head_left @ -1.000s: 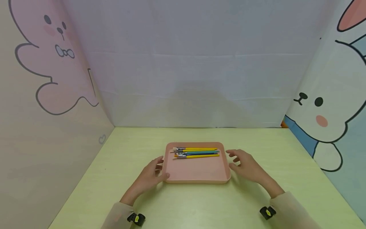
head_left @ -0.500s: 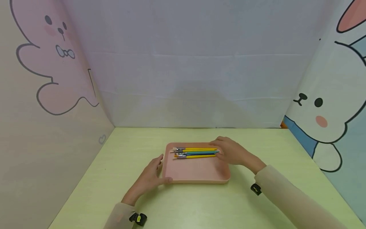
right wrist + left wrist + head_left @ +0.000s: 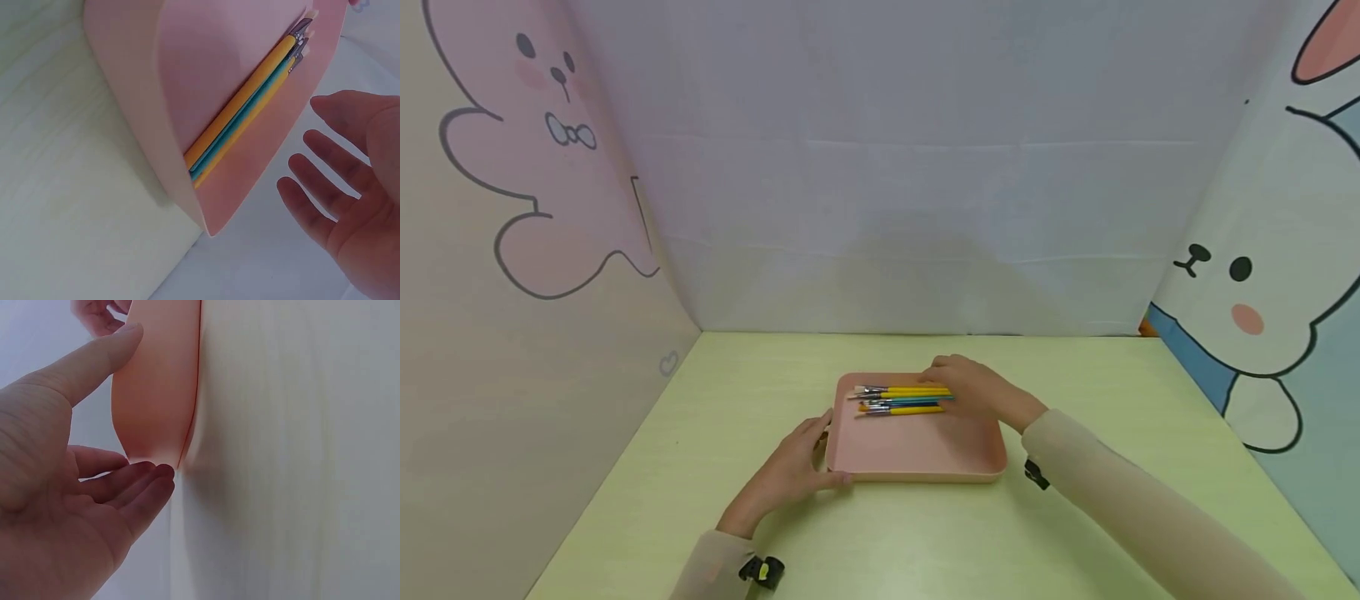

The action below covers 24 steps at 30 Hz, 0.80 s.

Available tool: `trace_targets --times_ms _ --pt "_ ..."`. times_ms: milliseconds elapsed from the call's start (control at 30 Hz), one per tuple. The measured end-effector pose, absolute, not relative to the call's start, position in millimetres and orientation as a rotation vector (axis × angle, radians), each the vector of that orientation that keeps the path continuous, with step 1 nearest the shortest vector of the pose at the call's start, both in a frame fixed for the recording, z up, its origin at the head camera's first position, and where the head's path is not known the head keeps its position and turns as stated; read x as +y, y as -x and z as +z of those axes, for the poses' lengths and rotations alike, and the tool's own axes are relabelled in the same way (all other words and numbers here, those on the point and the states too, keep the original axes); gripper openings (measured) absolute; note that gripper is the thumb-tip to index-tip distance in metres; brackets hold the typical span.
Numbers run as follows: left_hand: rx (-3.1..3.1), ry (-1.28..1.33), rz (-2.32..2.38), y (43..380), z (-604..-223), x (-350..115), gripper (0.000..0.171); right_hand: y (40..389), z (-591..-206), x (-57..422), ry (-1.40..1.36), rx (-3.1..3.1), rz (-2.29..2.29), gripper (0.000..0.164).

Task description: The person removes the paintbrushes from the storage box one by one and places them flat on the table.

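A pink rectangular tray lies on the table with several slim paintbrushes in its far half. Their handles are yellow, teal and dark blue, bristles toward the left. My left hand is at the tray's near left corner: thumb along the front wall, loosely bent fingertips at the left side, as the left wrist view shows. Over the far right of the tray, my right hand hides the brushes' handle ends in the head view. In the right wrist view its fingers are spread and hold nothing, beside the tray's far wall.
The pale yellow table reaches back to a white sheet. Side panels carry a pink cartoon figure on the left and a white rabbit on the right. A small black device sits on the left wrist.
My right hand has moved from beside the tray's right edge leftward over the handle ends. The left thumb has shifted slightly along the front edge. Tray and brushes stay put.
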<state>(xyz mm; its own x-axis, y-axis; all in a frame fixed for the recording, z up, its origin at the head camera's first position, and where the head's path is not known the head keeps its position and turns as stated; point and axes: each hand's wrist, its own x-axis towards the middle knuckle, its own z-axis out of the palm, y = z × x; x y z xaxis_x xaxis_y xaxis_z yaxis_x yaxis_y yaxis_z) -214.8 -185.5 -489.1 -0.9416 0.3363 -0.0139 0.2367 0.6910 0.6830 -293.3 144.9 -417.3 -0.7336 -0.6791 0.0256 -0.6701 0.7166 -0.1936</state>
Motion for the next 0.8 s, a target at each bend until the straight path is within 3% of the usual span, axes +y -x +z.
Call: trace_targets --times_ms 467,800 --pt "2.679 -0.437 1.248 209.7 -484.4 -182.6 0.110 309.4 -424.0 127.7 1.045 2.721 -0.491 0.044" --pt "2.614 -0.427 1.350 210.0 -485.1 -181.3 0.109 304.5 -427.6 120.0 0.768 2.661 -0.471 0.042"
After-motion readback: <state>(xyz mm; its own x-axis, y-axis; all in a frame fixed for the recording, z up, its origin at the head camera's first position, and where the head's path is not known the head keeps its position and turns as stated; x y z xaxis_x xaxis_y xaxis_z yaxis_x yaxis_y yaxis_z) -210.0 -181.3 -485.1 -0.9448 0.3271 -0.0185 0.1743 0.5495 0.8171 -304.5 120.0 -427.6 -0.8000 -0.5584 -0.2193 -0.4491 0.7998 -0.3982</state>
